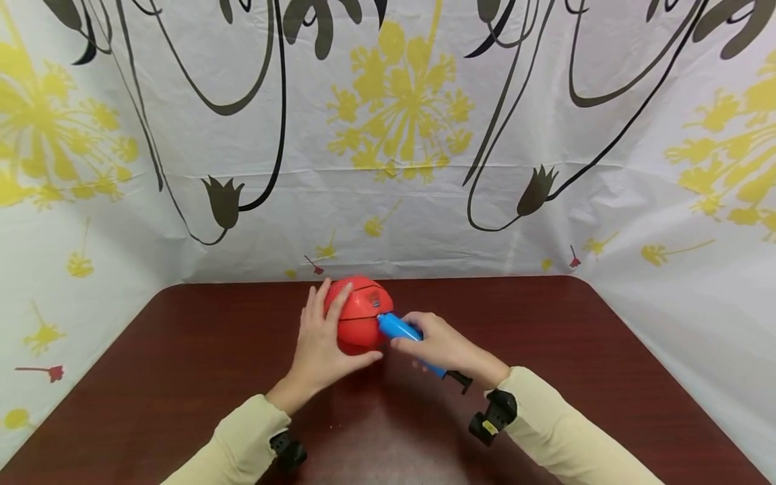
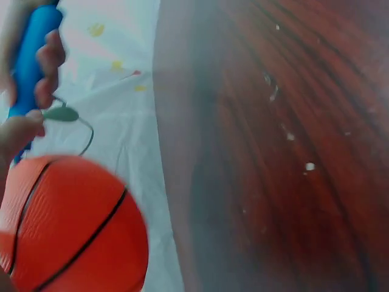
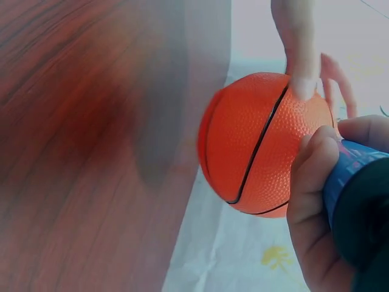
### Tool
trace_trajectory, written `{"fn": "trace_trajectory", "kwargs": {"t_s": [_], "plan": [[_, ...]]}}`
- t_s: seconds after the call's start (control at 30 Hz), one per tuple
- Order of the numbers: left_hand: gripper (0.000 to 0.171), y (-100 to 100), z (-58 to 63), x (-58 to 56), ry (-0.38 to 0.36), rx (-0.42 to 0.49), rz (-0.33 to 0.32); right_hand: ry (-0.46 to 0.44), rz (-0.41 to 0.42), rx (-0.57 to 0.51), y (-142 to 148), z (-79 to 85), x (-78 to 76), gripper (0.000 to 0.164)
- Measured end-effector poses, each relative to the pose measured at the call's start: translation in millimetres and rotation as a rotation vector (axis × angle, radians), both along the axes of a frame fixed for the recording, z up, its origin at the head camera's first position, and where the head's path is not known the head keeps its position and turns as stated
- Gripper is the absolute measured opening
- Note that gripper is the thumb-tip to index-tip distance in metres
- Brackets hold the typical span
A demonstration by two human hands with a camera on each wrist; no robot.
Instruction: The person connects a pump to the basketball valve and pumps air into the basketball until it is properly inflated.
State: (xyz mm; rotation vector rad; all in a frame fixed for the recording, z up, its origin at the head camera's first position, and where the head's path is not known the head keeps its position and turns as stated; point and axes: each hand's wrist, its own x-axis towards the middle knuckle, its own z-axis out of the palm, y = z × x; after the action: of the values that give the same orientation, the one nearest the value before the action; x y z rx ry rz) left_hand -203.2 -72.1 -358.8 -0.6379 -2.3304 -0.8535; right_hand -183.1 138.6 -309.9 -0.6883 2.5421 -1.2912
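A small red toy basketball [image 1: 362, 311] with black seams is held over the far part of the table. My left hand [image 1: 321, 340] grips it from the left, fingers spread up its side and thumb along its underside. With my right hand [image 1: 445, 347] I hold a blue hand pump [image 1: 397, 328], whose tip meets the ball's right side at a small marked patch. The pump's black handle [image 1: 459, 380] sticks out below the right palm. In the right wrist view, the left thumb presses on the ball [image 3: 261, 146] and the right fingers wrap around the pump [image 3: 352, 164].
Under both hands is a dark red-brown wooden table [image 1: 212, 350] with rounded far corners. White sheeting [image 1: 400, 229] with yellow and grey flower prints hangs behind and along its sides. A black wrist camera [image 1: 494, 416] is strapped on the right sleeve.
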Motion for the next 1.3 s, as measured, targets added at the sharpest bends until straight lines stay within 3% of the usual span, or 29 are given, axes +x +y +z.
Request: {"fn": "trace_trajectory", "kwargs": {"t_s": [0.1,0.2,0.37,0.57,0.73,0.93,1.3], "plan": [[0.102,7,0.2,-4.3,0.128,-0.054,0.047,-0.005,0.005,-0.016,-3,1.6,0.6,0.036],[0.101,8,-2.8,-10.5,0.23,-0.072,0.039,-0.006,0.032,-0.023,-6,1.8,2.5,0.036],[0.094,9,-8.2,-17.7,0.305,-0.132,0.004,-0.011,0.048,-0.024,-8,0.2,5.3,0.037],[0.09,12,-6.1,-22.7,0.318,-0.173,0.016,-0.011,0.036,-0.031,-8,1.8,7.2,0.037],[0.093,12,-5.5,-23.8,0.285,-0.185,-0.008,-0.007,0.038,-0.022,-7,1.7,7.2,0.035],[0.082,13,0.0,-24.0,0.255,-0.205,-0.014,-0.029,0.032,-0.035,-5,1.6,7.4,0.033],[0.079,18,13.4,-30.4,0.211,-0.384,0.046,-0.024,-0.006,-0.047,-8,0.5,9.1,0.027]]}}
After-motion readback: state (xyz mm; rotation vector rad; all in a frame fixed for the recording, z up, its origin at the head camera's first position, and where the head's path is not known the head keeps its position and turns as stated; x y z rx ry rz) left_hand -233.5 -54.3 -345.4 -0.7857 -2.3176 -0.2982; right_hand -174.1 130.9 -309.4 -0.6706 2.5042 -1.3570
